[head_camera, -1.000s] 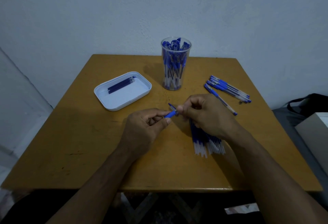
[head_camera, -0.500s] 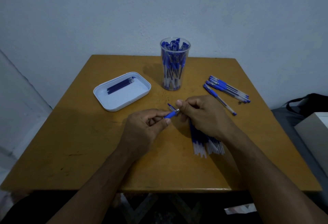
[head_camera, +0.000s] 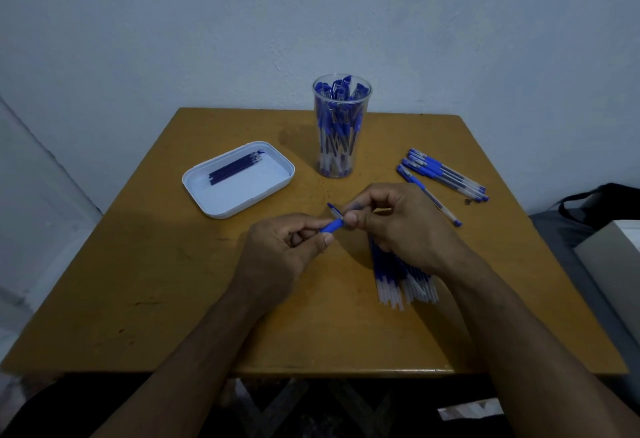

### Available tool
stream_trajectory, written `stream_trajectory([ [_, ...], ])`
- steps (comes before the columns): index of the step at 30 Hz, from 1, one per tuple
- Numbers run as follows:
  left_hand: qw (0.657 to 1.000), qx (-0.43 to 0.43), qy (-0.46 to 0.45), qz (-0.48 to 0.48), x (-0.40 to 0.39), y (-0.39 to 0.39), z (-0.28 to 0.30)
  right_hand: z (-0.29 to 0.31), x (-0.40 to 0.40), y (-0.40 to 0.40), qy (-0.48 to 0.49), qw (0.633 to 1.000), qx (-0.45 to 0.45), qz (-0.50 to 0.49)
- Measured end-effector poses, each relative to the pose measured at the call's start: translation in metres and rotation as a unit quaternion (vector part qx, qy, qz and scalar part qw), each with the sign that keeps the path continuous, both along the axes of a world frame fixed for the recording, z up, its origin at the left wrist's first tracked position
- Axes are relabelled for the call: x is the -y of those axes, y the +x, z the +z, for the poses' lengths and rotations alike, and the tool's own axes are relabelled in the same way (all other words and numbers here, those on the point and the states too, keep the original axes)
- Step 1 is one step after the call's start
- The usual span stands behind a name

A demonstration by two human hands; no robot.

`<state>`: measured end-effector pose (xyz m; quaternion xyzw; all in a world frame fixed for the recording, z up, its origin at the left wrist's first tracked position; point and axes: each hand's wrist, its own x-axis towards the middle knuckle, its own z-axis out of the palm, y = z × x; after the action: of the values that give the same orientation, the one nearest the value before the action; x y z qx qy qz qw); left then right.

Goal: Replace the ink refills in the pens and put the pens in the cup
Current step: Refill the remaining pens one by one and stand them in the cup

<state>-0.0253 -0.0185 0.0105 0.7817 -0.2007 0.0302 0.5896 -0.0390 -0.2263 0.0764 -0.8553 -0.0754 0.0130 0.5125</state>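
A: Head view, item one: pen (head_camera: 331, 227). Where is it?

B: Between your hands, above the middle of the surface (head_camera: 173, 281). Your left hand (head_camera: 287, 250) pinches the blue grip; your right hand (head_camera: 398, 222) pinches the tip end. It looks like the tip section is being twisted; which way, I cannot tell.

A: How should you do it well?

B: Hold the barrel firm, turn only the tip, keep both pieces in line.

A: Remaining stock?

B: Cup (head_camera: 341, 125), full of pens, behind your hands. Refills (head_camera: 403, 281) under your right wrist. Loose pens (head_camera: 443, 174) far right. Tray (head_camera: 239, 195), left, holding dark refills (head_camera: 235, 169).
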Motion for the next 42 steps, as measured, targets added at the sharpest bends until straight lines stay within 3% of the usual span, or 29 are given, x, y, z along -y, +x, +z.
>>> stream_trajectory([
  [8,0.999,0.049,0.004,0.020,0.000,0.000,-0.001,-0.005,-0.008,0.000,0.024,0.998,-0.005,-0.055],
  [13,0.998,0.024,-0.021,0.048,0.002,-0.001,0.000,-0.005,-0.015,0.002,0.081,0.993,-0.021,-0.079],
  [15,0.995,-0.007,-0.060,0.085,0.001,0.001,0.002,-0.006,-0.016,0.007,0.008,0.992,0.007,-0.122],
  [17,0.987,-0.032,-0.101,0.120,0.000,0.003,0.004,-0.006,-0.018,0.012,-0.151,0.977,0.034,-0.148],
  [21,0.983,-0.037,-0.120,0.133,0.001,0.004,0.007,-0.010,-0.034,0.024,-0.360,0.925,-0.007,-0.120],
  [24,0.983,-0.042,-0.126,0.130,0.002,0.004,0.007,-0.015,-0.049,0.029,-0.436,0.893,-0.025,-0.112],
  [27,0.982,-0.044,-0.127,0.131,0.001,0.005,0.007,-0.018,-0.053,0.028,-0.449,0.888,-0.003,-0.100],
  [30,0.983,-0.044,-0.135,0.119,0.002,0.005,0.007,-0.017,-0.047,0.027,-0.370,0.921,0.034,-0.116],
  [35,0.988,-0.034,-0.116,0.093,0.003,0.004,0.007,-0.016,-0.021,0.016,-0.079,0.983,0.039,-0.163],
  [39,0.994,-0.012,-0.084,0.063,0.004,0.003,0.006,-0.015,-0.007,0.006,0.186,0.965,0.013,-0.185],
  [42,0.997,-0.003,-0.069,0.044,0.005,0.002,0.002,-0.011,-0.006,0.002,0.275,0.944,0.021,-0.183],
])
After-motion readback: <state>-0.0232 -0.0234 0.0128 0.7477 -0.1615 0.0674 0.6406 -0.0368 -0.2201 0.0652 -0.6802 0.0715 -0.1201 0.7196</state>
